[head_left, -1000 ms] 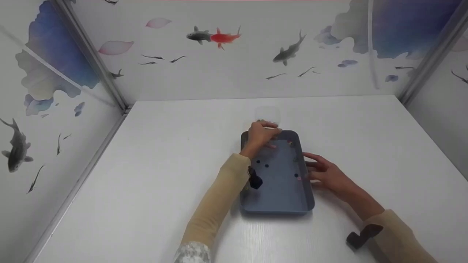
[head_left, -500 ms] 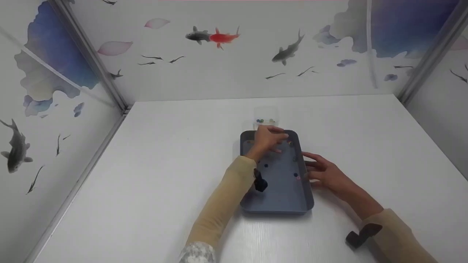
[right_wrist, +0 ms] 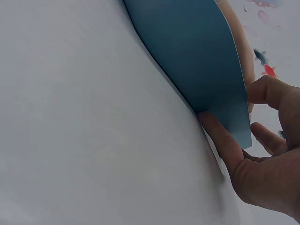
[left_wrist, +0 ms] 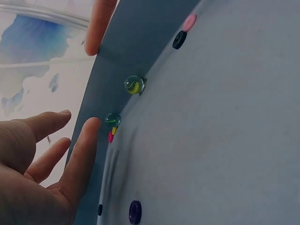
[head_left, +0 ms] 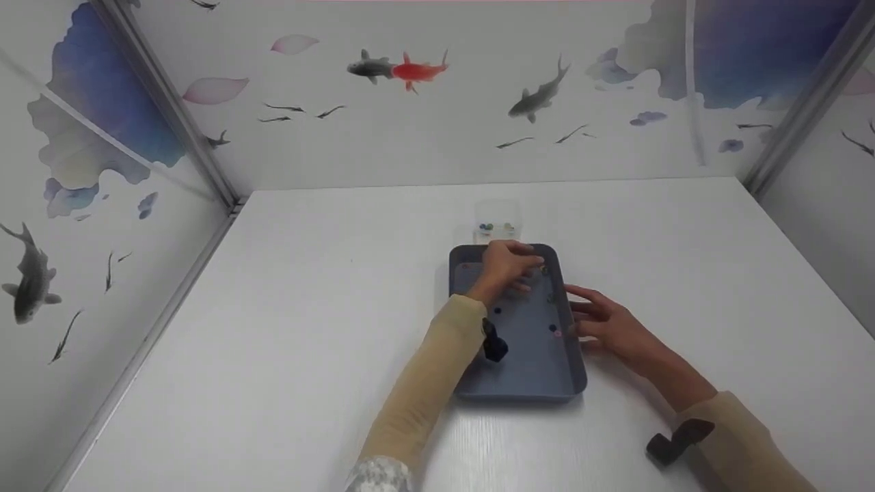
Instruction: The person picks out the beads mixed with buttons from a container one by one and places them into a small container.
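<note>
In the head view my left hand point(head_left: 507, 266) is over the far end of a grey-blue tray point(head_left: 526, 372). The left wrist view shows its fingers spread, with nothing visible between them. One fingertip is close to a green glass marble point(left_wrist: 112, 120) at the tray's wall; yellow and red buttons point(left_wrist: 110, 137) lie beside that marble. A second marble point(left_wrist: 134, 85) sits further along the same wall. Outside the tray, my right hand point(head_left: 615, 328) touches its right side. In the right wrist view one finger meets the wall's foot and another digit is at the rim.
Behind the tray stands a clear plastic box point(head_left: 497, 213) holding small coloured pieces. Black and pink buttons point(left_wrist: 190, 22) lie along the tray's wall, and a purple button point(left_wrist: 135, 212) is on its floor. A white table point(head_left: 307, 328) reaches to printed panels on three sides.
My left hand has come from near the clear box toward the tray's far right corner, uncovering the small pieces in the box. My right hand and the tray have stayed put.
</note>
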`<state>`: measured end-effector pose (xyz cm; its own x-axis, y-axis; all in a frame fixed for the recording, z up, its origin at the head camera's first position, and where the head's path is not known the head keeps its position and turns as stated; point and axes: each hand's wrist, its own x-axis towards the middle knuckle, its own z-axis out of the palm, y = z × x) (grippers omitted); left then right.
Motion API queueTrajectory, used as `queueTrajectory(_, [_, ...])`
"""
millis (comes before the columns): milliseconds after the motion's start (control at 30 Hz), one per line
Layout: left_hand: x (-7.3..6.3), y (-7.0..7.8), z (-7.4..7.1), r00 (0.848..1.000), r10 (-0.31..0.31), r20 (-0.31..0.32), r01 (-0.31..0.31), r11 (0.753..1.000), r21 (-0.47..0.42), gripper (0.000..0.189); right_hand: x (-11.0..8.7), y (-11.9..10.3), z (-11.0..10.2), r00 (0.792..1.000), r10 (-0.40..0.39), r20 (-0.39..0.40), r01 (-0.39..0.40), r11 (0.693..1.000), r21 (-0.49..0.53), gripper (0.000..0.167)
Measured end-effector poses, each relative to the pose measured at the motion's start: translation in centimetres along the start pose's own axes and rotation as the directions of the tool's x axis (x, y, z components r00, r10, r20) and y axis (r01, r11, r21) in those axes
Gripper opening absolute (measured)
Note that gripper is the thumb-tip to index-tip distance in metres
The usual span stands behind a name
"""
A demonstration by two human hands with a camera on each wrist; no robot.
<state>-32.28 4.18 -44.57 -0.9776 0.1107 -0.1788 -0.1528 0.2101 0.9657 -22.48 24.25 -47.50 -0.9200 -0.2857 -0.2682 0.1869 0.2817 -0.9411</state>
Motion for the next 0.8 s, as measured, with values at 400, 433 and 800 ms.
queueTrajectory(400, [0.9, -0.8, 0.7, 0.998, -0.068, -0.016, 0.069, 0.997, 0.020, 0.030, -0.1, -0.2, 0.1, 1.000, -0.008, -0.007, 0.008, 1.000, 0.009, 0.076])
queueTrajectory(433, [1.0, -0.9, 0.7, 0.997, -0.069, -0.016, 0.069, 0.997, 0.017, 0.030, -0.1, -0.2, 0.1, 1.000, -0.009, -0.005, 0.009, 1.000, 0.011, 0.076])
queueTrajectory(800, [0.7, -0.6, 1.4, 0.996, -0.080, -0.026, 0.080, 0.997, 0.001, 0.026, 0.0, 0.0, 0.0, 1.000, -0.014, -0.005, 0.014, 1.000, 0.003, 0.076])
